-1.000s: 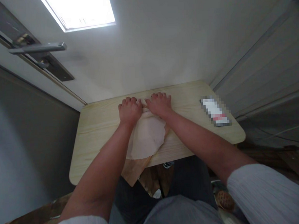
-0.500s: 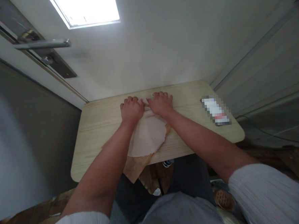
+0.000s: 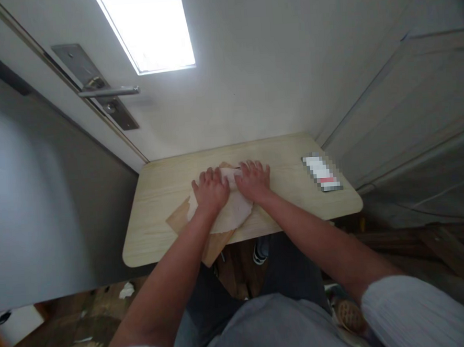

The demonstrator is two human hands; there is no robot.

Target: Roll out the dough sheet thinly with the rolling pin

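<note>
In the head view, the person's left hand (image 3: 212,190) and right hand (image 3: 253,178) lie palm down, fingers slightly parted, at the far part of a pale sheet (image 3: 234,212); whether they grip it cannot be told. The sheet lies over a brown board (image 3: 212,248) on the bench (image 3: 146,226), the board's corner jutting past the near edge.
</note>
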